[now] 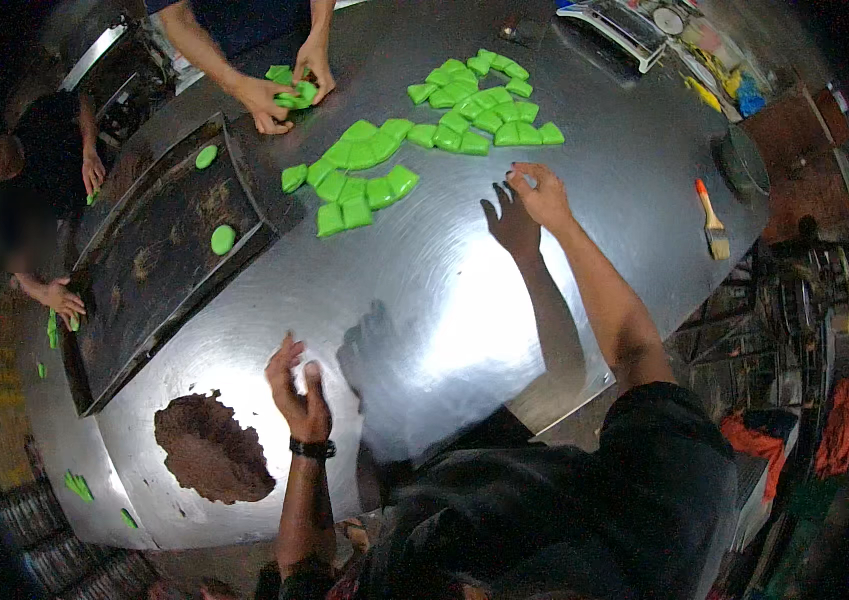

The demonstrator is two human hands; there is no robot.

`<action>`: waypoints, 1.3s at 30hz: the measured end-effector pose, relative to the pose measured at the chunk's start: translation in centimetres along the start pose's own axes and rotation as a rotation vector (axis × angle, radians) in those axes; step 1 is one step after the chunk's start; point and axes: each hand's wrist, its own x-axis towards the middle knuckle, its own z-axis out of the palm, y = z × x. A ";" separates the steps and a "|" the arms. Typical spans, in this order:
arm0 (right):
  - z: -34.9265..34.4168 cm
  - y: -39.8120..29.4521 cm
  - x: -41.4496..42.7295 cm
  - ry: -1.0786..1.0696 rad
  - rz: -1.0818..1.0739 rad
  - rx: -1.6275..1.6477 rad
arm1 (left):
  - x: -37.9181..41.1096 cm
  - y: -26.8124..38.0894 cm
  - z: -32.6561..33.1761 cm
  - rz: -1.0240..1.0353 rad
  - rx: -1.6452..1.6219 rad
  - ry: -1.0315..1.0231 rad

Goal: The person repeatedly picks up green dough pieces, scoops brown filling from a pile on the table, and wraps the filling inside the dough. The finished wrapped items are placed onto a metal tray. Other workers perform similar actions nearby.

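Observation:
My right hand (542, 196) is over the steel table (409, 277), fingers apart and nothing visible in it, just below a group of bright green dough pieces (462, 112). A second cluster of green dough pieces (360, 157) lies to its left, laid edge to edge. My left hand (303, 397), with a dark band on the wrist, is raised above the table with its fingers apart and no object in it. Beside it on the left lies a large crumbly mass of brown filling (210, 450), not touched by the hand.
A dark baking tray (161, 247) holds two green rounds (223, 240). At the top, a co-worker's hands (267, 97) handle green dough with something brown. Another person (41, 165) works at left. A brush (711, 221) and a scale (619, 30) sit on the right.

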 end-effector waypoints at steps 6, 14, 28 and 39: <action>-4.1 10.2 12.4 -0.016 -0.004 -0.205 | 9.0 5.5 14.0 0.198 0.336 -0.251; 0.2 20.4 23.3 0.003 0.080 -0.303 | 24.4 7.1 27.9 0.269 0.853 -0.327; -0.3 13.3 19.8 -0.546 0.022 0.311 | 26.8 4.7 37.2 0.013 0.220 -0.598; 4.9 12.5 17.9 -0.513 0.142 0.609 | 25.8 7.7 42.1 -0.040 0.414 -0.203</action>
